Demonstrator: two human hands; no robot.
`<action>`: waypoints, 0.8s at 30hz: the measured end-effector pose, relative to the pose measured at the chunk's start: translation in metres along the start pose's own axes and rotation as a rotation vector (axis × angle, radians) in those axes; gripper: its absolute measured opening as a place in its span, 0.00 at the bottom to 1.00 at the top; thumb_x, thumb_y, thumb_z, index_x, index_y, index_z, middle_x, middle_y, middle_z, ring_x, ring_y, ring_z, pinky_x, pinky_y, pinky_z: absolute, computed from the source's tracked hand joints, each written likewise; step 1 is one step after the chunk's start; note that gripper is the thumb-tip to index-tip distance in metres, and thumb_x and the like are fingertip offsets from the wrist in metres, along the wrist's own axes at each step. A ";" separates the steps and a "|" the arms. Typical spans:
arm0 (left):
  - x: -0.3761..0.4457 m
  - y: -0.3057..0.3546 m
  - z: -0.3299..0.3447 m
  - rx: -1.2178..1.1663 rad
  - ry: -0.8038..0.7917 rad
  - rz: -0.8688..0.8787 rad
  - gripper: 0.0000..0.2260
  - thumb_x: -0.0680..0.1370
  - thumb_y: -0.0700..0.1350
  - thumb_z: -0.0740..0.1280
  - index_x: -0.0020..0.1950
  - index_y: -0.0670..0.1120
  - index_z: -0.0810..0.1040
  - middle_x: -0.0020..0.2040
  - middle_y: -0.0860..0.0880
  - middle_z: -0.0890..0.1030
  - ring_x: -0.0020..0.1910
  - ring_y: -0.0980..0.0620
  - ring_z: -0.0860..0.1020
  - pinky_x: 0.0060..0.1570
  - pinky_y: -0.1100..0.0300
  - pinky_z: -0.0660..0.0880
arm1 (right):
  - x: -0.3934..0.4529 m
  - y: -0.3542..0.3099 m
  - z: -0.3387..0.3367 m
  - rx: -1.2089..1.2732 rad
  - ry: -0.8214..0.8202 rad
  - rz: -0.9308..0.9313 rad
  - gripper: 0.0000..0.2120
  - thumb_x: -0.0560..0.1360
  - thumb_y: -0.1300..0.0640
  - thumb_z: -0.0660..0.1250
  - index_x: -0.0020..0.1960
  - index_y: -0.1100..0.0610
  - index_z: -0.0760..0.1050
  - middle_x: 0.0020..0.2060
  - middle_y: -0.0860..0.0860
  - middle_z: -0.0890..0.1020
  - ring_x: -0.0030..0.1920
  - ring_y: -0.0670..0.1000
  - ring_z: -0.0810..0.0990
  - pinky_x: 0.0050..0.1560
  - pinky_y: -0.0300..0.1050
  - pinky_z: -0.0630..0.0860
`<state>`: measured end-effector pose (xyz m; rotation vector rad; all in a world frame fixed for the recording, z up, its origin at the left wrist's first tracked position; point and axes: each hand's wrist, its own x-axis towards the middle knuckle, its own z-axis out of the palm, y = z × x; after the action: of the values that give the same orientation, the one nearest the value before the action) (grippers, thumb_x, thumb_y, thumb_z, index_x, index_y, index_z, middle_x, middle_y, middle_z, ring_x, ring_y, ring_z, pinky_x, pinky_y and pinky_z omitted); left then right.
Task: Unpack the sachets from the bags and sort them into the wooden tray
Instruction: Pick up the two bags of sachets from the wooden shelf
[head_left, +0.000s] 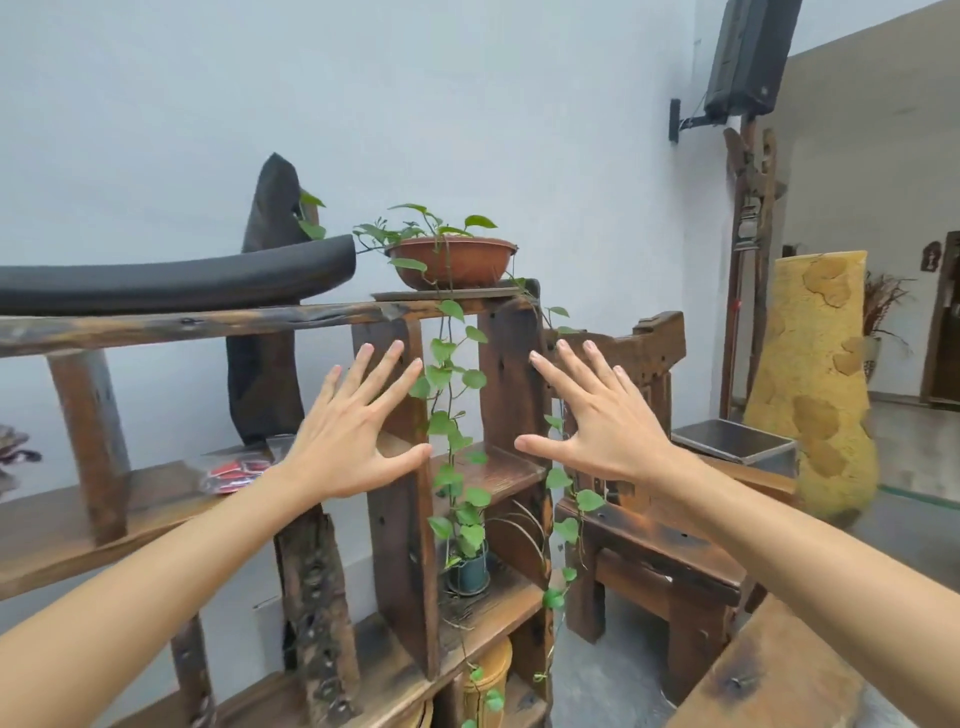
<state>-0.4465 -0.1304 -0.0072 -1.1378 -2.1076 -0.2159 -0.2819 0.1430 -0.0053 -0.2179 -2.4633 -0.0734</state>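
Rough old wood, with some plastic and metal among it

We see a shelf (197, 322) of dark, weathered wood, rough and scorched-looking, with worn matt boards. On it we see a clear glossy plastic bag (234, 470) of red sachets, a smooth terracotta-coloured pot (452, 260) and a matt black foam-like roll (176, 280). We note a coarse, grainy yellow vase (815, 384) and a smooth metal box (735, 441).

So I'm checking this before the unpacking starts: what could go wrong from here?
Both hands are spread and hold nothing: the left hand and right hand flank the trailing vine, so a reach could snag it and tug the terracotta pot off the top shelf. The bag of red sachets lies half hidden behind the left wrist. No wooden tray is visible.
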 end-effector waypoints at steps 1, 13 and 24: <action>-0.006 -0.011 -0.002 0.013 -0.003 -0.019 0.41 0.74 0.74 0.54 0.82 0.61 0.44 0.83 0.55 0.39 0.81 0.46 0.38 0.79 0.41 0.41 | 0.006 -0.009 0.004 0.004 -0.002 -0.014 0.47 0.69 0.19 0.53 0.81 0.35 0.40 0.83 0.46 0.43 0.82 0.53 0.38 0.80 0.59 0.44; -0.067 -0.126 -0.027 0.106 -0.078 -0.203 0.41 0.71 0.78 0.45 0.81 0.63 0.42 0.82 0.56 0.36 0.81 0.48 0.36 0.79 0.39 0.40 | 0.071 -0.111 0.055 0.099 -0.010 -0.172 0.45 0.72 0.21 0.54 0.81 0.35 0.39 0.83 0.47 0.44 0.82 0.54 0.38 0.80 0.59 0.44; -0.095 -0.189 -0.026 0.217 -0.094 -0.296 0.40 0.71 0.78 0.45 0.80 0.65 0.40 0.82 0.57 0.36 0.81 0.49 0.35 0.76 0.45 0.34 | 0.119 -0.181 0.096 0.161 -0.036 -0.284 0.46 0.71 0.21 0.55 0.81 0.36 0.39 0.83 0.45 0.41 0.82 0.54 0.37 0.81 0.61 0.44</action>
<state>-0.5472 -0.3182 -0.0171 -0.7201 -2.3140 -0.0683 -0.4642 -0.0082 -0.0067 0.2024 -2.5046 0.0082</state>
